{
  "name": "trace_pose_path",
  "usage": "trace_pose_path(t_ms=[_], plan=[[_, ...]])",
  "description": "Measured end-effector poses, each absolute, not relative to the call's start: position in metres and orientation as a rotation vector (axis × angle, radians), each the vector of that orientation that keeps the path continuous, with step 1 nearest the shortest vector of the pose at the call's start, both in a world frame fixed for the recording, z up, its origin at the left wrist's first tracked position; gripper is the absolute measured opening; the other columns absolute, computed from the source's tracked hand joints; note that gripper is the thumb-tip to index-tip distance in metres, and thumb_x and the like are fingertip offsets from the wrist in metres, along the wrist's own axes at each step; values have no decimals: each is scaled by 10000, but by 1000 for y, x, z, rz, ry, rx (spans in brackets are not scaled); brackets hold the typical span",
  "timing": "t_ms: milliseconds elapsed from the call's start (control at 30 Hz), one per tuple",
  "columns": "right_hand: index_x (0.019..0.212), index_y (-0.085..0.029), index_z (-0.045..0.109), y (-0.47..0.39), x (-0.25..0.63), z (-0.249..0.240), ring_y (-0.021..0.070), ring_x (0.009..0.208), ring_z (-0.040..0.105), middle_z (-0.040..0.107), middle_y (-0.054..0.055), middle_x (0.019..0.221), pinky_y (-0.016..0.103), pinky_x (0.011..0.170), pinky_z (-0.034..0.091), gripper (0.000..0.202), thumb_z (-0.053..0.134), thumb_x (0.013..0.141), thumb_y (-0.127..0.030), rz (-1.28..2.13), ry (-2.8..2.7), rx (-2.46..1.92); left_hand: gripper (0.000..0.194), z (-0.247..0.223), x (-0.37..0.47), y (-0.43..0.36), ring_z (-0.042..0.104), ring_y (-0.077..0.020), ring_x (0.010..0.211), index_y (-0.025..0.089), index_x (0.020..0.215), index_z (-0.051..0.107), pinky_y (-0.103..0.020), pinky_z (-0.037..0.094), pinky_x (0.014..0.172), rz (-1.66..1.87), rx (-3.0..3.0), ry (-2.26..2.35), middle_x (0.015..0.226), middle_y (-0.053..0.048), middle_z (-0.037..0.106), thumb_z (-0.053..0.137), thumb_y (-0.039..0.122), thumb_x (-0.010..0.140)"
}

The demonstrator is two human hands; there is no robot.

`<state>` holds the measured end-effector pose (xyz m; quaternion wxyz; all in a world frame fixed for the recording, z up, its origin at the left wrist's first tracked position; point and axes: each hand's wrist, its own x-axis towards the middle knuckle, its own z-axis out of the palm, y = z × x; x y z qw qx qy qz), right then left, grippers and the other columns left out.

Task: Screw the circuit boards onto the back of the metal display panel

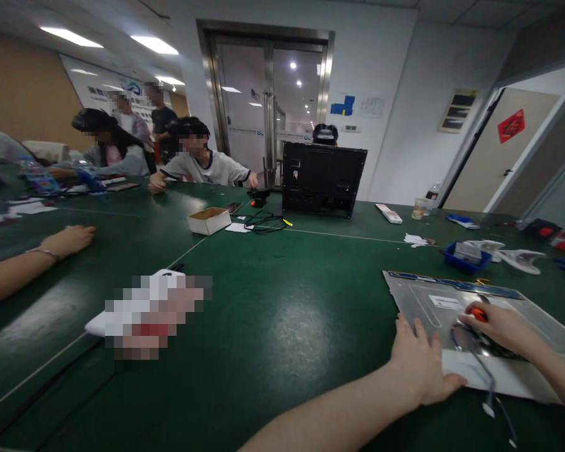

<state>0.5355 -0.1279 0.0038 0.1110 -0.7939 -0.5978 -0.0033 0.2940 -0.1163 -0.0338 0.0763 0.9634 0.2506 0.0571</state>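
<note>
Left hand (417,367): flat, palm down, fingers spread, grasping nothing; pressed on the near left edge of the metal panel (433,301).
Right hand (501,326): fingers curled round a tool with an orange handle (479,312), tip down on the panel; clenched on it.
Metal panel: grey sheet lying flat on the green worktop (282,314), under both hands, with a white label just beyond the right hand.
Cable (480,370): grey lead running from under the right hand toward the near edge, between the two hands.
Blue tray (468,257): beyond the right hand, past the panel's far edge, small parts inside.
White plastic pieces (518,257): just right of the tray.
Other person's hand (68,240): well left of the left hand, resting on the worktop, bracelet at the wrist.
Cardboard box (209,220): far beyond the left hand, open, with a coil of black cable (263,221) beside it.
Black computer case (322,179): further off, upright on the worktop, straight ahead.
Seated people (198,160): at the far left end of the worktop.
Glass doors (268,107): behind the case, shut.
</note>
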Motion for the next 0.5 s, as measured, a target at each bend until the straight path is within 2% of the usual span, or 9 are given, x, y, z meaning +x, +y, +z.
trace_pose_path(t_ms=[167,333,500], plan=[[741,-229,675,-128,547,-9,334,769,716,768,147,781,364,692,457,270,466,865,-346,71,-1764,-2339,814,-41,298,-114,343,-490,1411,83,1519,451,-612,248,1103,222,2884,740,1545,-267,410,387,677,967],[714,-237,664,-127,547,-11,329,774,710,760,154,794,365,677,440,275,441,874,-249,4,-1865,-2384,823,-42,300,-114,330,-474,1427,75,1520,447,-611,207,1127,215,2897,736,1551,-275,395,341,685,979],[883,-209,710,-121,540,-9,327,863,723,774,159,922,363,722,467,295,417,892,-242,-49,-1870,-2358,824,-44,300,-115,326,-474,1429,70,1523,440,-614,220,1119,264,2891,738,1552,-270,398,285,680,991]])
